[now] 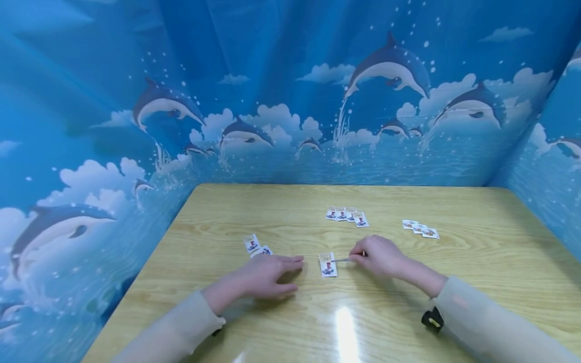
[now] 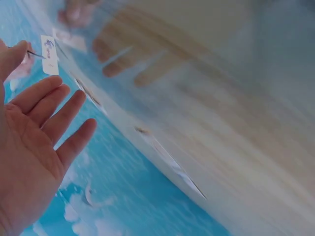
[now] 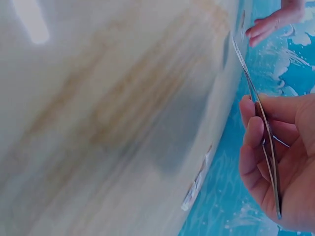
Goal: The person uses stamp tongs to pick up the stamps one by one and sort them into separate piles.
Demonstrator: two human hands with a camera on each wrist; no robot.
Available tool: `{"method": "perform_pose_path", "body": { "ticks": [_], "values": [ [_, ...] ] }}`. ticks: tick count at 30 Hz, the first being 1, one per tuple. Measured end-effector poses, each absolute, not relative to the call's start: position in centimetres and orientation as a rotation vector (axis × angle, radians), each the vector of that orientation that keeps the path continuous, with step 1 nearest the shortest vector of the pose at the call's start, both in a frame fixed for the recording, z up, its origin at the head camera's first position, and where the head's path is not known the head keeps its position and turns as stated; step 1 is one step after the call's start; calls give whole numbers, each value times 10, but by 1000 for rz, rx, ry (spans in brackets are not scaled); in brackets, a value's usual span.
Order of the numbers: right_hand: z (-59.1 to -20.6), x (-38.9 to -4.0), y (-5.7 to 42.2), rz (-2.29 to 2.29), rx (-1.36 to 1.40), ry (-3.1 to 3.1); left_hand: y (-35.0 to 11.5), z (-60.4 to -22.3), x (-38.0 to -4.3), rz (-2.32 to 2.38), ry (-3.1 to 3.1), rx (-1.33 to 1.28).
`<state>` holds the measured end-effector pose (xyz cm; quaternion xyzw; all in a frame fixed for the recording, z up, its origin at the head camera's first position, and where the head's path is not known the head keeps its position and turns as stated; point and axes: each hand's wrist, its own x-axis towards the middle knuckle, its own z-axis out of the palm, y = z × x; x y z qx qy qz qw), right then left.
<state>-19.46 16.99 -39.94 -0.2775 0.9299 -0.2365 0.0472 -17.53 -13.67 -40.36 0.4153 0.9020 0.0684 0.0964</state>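
Observation:
My right hand (image 1: 379, 256) pinches a pair of metal tweezers (image 3: 261, 118) between thumb and fingers. The tweezer tips point left and overlap the right side of a small white picture card (image 1: 328, 264) with a printed figure. In the left wrist view the card (image 2: 49, 55) shows beside the tweezers, with a pale reflection in the glossy tabletop. To the card's left, my left hand (image 1: 268, 276) holds nothing, fingers extended and thumb apart. Just behind its knuckles are two more cards (image 1: 251, 243), the nearer one partly hidden by the hand.
An overlapping row of several cards (image 1: 341, 214) lies toward the back of the wood-grain table (image 1: 213, 212). Farther right, three cards (image 1: 420, 228) overlap in a slanted row. A blue dolphin-print backdrop (image 1: 281, 91) stands behind and beside the table.

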Motion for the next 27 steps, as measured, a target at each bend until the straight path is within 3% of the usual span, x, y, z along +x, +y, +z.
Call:
{"method": "perform_pose_path", "body": {
  "ticks": [14, 27],
  "values": [
    [-388, -213, 203, -744, -709, 2883, -219, -403, -169, 307, 2863, 980],
    [-382, -238, 225, -748, -630, 2915, -234, -414, -168, 200, 2915, 1055]
  ]
}}
